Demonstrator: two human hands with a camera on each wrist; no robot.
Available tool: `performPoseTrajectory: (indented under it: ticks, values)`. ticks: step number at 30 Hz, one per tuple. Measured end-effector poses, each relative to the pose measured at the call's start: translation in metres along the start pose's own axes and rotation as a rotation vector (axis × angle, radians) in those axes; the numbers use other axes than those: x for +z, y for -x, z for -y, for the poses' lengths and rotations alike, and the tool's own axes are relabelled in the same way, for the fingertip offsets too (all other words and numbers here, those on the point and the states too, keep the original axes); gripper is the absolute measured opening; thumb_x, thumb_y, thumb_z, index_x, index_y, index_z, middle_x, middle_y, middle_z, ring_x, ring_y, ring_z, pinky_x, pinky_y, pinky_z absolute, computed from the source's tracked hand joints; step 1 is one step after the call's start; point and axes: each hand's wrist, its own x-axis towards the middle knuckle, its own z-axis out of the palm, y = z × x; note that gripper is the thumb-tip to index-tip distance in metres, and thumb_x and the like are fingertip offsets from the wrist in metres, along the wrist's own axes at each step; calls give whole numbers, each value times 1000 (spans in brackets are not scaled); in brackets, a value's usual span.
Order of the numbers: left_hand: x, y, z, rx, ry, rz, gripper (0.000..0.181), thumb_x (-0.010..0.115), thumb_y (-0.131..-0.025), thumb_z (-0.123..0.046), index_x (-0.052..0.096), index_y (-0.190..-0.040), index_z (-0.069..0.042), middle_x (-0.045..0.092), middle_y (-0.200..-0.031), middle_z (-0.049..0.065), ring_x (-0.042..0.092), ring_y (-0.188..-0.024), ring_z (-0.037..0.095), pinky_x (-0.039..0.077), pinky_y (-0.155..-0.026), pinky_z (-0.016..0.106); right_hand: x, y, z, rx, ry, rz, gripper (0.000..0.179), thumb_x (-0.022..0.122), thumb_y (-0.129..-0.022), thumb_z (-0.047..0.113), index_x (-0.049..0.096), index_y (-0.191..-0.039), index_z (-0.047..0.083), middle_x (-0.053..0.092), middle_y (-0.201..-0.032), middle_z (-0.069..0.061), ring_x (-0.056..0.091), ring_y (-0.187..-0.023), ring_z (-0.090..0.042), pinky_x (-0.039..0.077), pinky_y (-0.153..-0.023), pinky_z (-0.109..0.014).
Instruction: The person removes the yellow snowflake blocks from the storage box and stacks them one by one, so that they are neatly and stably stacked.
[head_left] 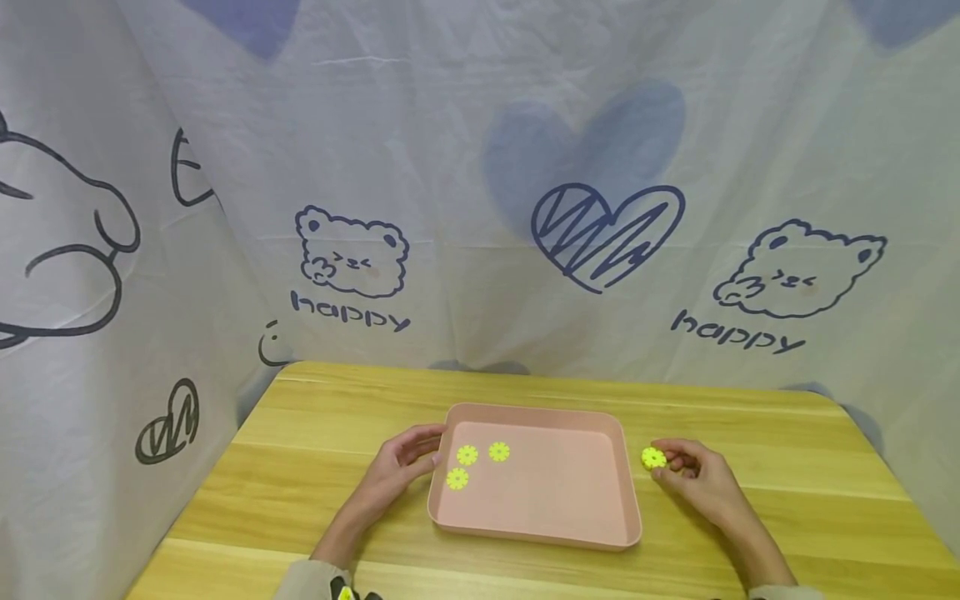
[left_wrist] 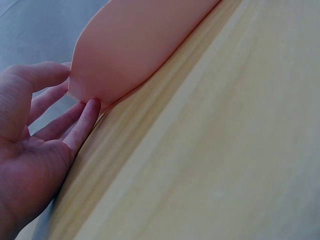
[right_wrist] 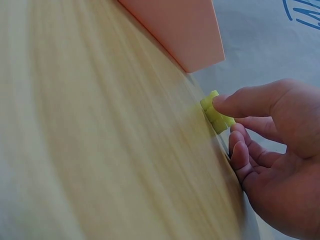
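Note:
A shallow pink tray lies on the wooden table, with three flat yellow notched discs in its left part: one disc beside another, and a third disc nearer the front. My left hand rests its fingertips against the tray's left end, its fingers loosely bent. Just right of the tray, my right hand pinches a small stack of yellow notched discs between thumb and fingers. Seen from the right wrist, the stack is held low, close to the tabletop.
The wooden table reaches back to a pale curtain printed with hearts, bear faces and the word "happy". The same cloth hangs along the left side. The tray's raised rim stands between the right hand and the discs inside.

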Motion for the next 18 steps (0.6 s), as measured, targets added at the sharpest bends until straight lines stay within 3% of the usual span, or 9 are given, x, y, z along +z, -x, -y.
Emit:
performPoseTrajectory:
  ticks: [13, 18]
  values:
    - [0, 0, 0, -16, -8, -9, 48, 64, -100, -4, 51, -145, 4, 51, -149, 23, 48, -138, 41, 48, -107, 29, 1, 1, 0, 8, 0, -2, 40, 79, -87, 2, 67, -124, -7, 62, -102, -13, 55, -85, -9, 49, -70, -19]
    - [-1, 0, 2, 8, -15, -6, 48, 64, -100, -3, 50, -145, 6, 51, -148, 25, 49, -137, 42, 48, -107, 29, 1, 2, 0, 15, -11, 2, 42, 79, -86, 3, 66, -124, -8, 62, -102, -13, 54, -85, -8, 49, -70, -18]
